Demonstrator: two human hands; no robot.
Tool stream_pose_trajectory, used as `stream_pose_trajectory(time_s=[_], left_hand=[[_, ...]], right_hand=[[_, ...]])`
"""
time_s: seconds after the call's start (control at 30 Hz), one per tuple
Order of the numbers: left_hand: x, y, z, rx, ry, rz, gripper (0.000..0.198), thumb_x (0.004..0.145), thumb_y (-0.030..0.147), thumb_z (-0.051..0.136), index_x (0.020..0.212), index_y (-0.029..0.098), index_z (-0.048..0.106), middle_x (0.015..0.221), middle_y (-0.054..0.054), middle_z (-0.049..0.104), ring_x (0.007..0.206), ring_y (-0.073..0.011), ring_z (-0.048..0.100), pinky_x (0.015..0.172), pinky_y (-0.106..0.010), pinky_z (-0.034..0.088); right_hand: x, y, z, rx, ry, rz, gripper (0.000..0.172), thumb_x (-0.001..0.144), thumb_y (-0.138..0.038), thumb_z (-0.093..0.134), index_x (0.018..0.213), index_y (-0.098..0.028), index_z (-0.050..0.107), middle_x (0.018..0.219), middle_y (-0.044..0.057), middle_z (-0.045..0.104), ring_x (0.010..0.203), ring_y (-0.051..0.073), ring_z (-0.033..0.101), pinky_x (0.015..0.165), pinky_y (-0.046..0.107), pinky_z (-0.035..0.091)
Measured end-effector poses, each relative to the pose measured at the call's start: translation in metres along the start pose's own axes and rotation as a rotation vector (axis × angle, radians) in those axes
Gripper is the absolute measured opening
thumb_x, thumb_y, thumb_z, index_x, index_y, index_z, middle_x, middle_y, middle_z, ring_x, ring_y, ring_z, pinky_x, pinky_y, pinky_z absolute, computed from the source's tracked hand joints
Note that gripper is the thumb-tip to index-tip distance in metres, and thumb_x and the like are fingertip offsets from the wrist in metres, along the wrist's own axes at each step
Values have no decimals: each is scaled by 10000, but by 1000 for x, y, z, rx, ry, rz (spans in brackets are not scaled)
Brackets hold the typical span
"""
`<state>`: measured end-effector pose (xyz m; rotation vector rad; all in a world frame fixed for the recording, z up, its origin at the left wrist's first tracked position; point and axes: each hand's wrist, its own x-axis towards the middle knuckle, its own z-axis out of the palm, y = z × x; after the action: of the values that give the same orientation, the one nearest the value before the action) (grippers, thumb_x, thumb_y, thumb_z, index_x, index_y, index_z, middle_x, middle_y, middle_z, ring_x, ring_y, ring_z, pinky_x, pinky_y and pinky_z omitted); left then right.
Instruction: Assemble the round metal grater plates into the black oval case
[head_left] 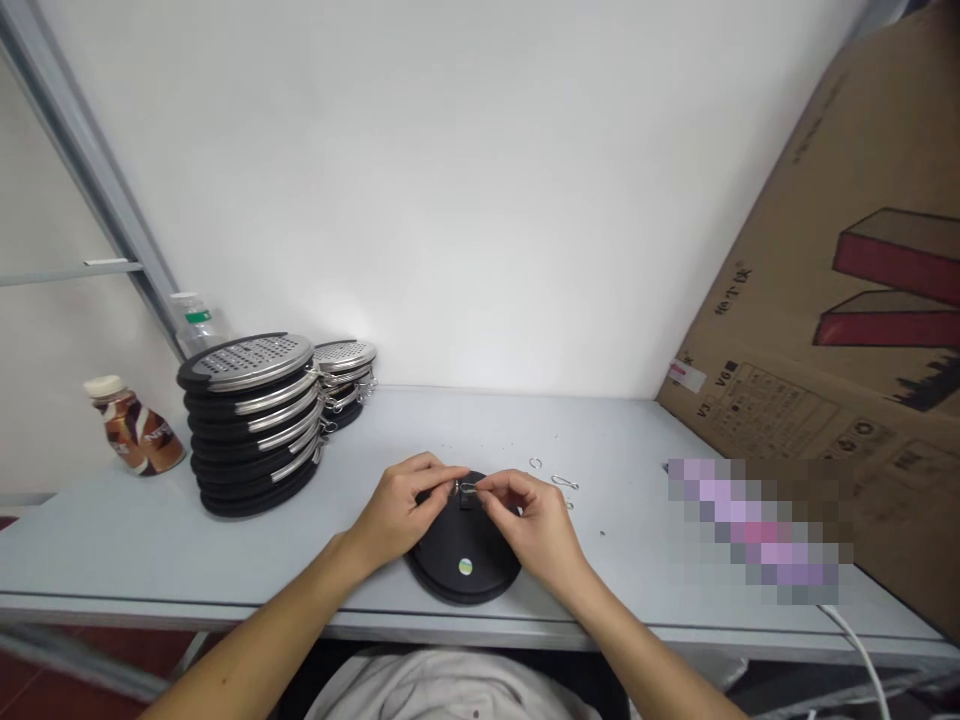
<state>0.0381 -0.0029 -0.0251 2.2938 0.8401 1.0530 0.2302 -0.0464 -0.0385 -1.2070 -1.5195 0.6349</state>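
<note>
A round black disc (461, 560) with a small green and white sticker lies near the front edge of the pale table (225, 560). Both hands meet over its far rim. My left hand (401, 505) pinches a small metal ring at the rim. My right hand (529, 520) pinches a thin metal clip (469, 487) next to that ring. The fingertips of the two hands almost touch.
A tall stack of black discs with perforated metal tops (251, 425) stands at the left, a shorter stack (345, 380) behind it. Two bottles (135, 430) (196, 322) stand further left. Loose metal clips (559, 480) lie right of the hands. A large cardboard box (847, 300) leans at the right.
</note>
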Motion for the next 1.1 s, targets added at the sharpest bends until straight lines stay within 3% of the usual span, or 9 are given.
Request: stream_pose_trajectory(time_s=[0.13,0.27,0.43,0.63,0.87,1.1], left_hand=[[-4,-2,6,19,34,123,313,905,161,512,1121,231,729,879,-55,671,784,-143,631,711,-255,505],[-5,0,6,-37,31,59,227,895,181,574,1035,215,750,868,-48,712,782,-147,655,731,-258,513],[-4,5,7,-81,26,13,165,883,185,604,980,194,737,890,-46,724,821,-156,659,783,-272,507],[-4,6,7,-102,72,0,149,899,158,530,867,181,673,848,-34,677,815,-153,629,783,-279,492],[-4,6,10,-92,41,-16,151,880,159,576,983,176,686,841,-25,670,784,-141,618,758,-259,487],[-3,6,10,-86,7,4,183,907,154,552,969,189,721,890,-37,677,847,-149,630,801,-266,482]], right_hand=[[-11,3,4,-47,-4,-44,131,845,-260,589,862,-206,708,743,28,707,639,160,609,632,270,488],[-14,7,-1,-70,20,-5,146,848,-306,605,849,-207,713,697,20,693,604,157,588,599,266,464],[-13,4,-5,43,-48,121,194,839,-377,633,838,-197,706,659,20,692,601,162,617,578,252,466],[-17,5,1,22,-19,79,181,838,-368,634,838,-197,694,663,21,685,588,160,609,552,248,462],[-17,9,1,22,-25,65,178,857,-356,615,872,-199,698,727,33,707,645,176,639,617,265,498],[-17,9,3,72,-43,76,171,849,-353,629,868,-196,695,701,27,695,621,167,624,589,256,483]])
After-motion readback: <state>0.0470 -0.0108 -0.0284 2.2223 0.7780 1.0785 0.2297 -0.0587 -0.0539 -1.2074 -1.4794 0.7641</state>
